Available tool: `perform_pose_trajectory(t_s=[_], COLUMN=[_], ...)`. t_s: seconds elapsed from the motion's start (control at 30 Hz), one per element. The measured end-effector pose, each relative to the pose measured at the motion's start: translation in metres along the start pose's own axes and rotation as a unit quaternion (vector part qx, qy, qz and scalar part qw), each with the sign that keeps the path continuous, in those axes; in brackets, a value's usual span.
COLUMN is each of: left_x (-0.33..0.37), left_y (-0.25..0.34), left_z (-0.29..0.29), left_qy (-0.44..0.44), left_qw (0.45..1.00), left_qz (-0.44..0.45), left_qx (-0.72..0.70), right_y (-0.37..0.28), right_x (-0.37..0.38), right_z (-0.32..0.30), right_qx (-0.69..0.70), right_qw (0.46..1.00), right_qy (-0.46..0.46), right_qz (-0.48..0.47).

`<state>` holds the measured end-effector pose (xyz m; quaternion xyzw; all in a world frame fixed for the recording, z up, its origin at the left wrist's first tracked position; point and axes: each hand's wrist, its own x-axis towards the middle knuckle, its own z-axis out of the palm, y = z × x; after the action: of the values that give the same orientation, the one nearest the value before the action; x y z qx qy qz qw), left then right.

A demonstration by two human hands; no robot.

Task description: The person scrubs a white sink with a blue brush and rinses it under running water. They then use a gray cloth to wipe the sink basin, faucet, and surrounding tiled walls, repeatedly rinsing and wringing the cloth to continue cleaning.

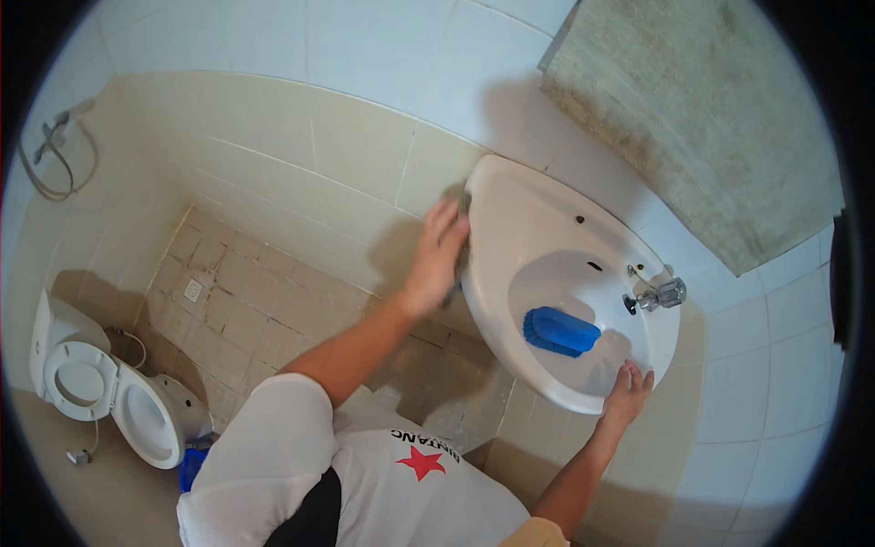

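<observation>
A white washbasin (pixel 497 196) is fixed to the tiled wall on the right. My left hand (pixel 437 260) is at its left outer side, fingers against a thin grey-green pad (pixel 466 202) that is mostly hidden between palm and basin. The pad looks like a scouring pad, though little of it shows. My right hand (pixel 627 394) curls over the basin's near right rim, fingertips on the inside edge. Inside the bowl lies a blue scrub brush (pixel 563 331), bristles toward the left. Neither hand touches it.
A metal tap (pixel 661 294) stands at the basin's right edge. Above hangs a stained mirror-like panel (pixel 693 128). Far left are a white toilet (pixel 150 424) with its lid raised, a hand shower (pixel 55 141) and a floor drain (pixel 192 290). A blue object (pixel 191 467) sits beside the toilet.
</observation>
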<state>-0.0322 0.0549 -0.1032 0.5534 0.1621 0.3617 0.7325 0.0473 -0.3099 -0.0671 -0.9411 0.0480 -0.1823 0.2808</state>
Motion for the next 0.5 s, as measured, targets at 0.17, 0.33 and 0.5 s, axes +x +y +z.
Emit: perform_pose_trajectory(t_s=[0.17, 0.33, 0.5], left_x=[0.097, 0.089, -0.026], left_y=[0.016, -0.008, 0.012], left_z=[-0.006, -0.007, 0.001], left_qy=[-0.097, -0.049, -0.015], left_qw=[0.976, 0.981, 0.994], left_qz=[-0.113, -0.043, 0.066], left_qx=[-0.160, -0.182, 0.080], right_y=[-0.006, -0.005, 0.003], right_x=[0.001, 0.005, 0.004], right_z=[0.004, 0.010, 0.011], right_qx=[0.015, 0.036, 0.087], right_qw=[1.000, 0.999, 0.995], right_qy=[0.001, 0.025, 0.032], right_qz=[0.001, -0.010, -0.021])
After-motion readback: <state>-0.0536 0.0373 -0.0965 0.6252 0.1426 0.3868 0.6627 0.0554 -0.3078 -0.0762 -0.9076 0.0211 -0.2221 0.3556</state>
